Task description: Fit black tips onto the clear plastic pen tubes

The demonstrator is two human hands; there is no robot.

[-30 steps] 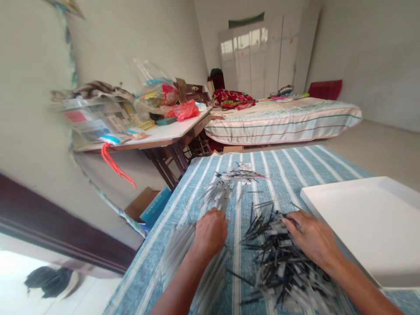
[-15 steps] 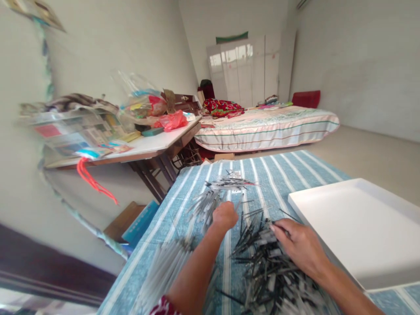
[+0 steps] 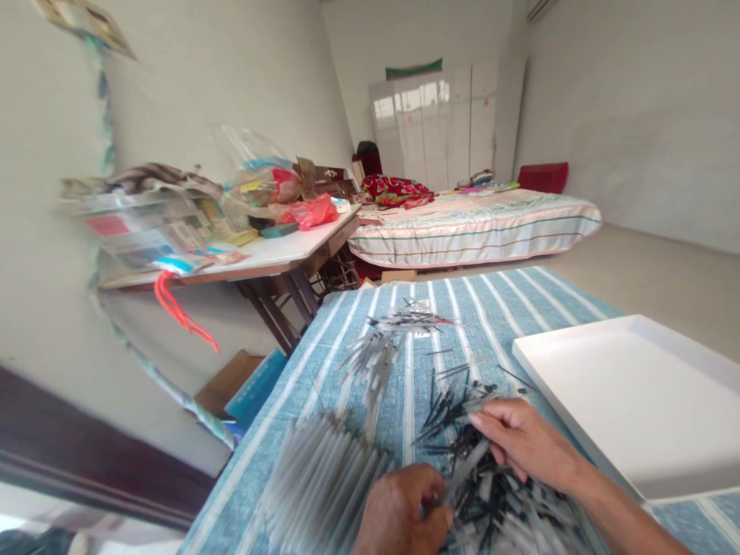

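My left hand [image 3: 408,509] is closed at the front of the table, its thumb and finger pinching a narrow translucent grey strip [image 3: 469,466]. The strip slants up toward my right hand [image 3: 529,439]. Over a loose pile of black and grey thin pieces [image 3: 491,501], my right hand is closed in a pinch, with a small grey piece showing at its fingertips. Whether it also touches the strip I cannot tell. Left of my left hand lies a row of grey translucent sticks [image 3: 324,478], side by side. Farther back is a smaller bunch of grey sticks [image 3: 375,366].
A striped blue cloth [image 3: 468,316] covers the table. On the right stands a shallow white tray [image 3: 630,385]. Another heap of thin pieces [image 3: 410,317] lies at the back. A cluttered side table [image 3: 277,254] and a bed [image 3: 474,231] stand beyond.
My left hand has come back from the far bunch of sticks to the front, beside my right hand. My right hand has shifted slightly, staying over the pile.
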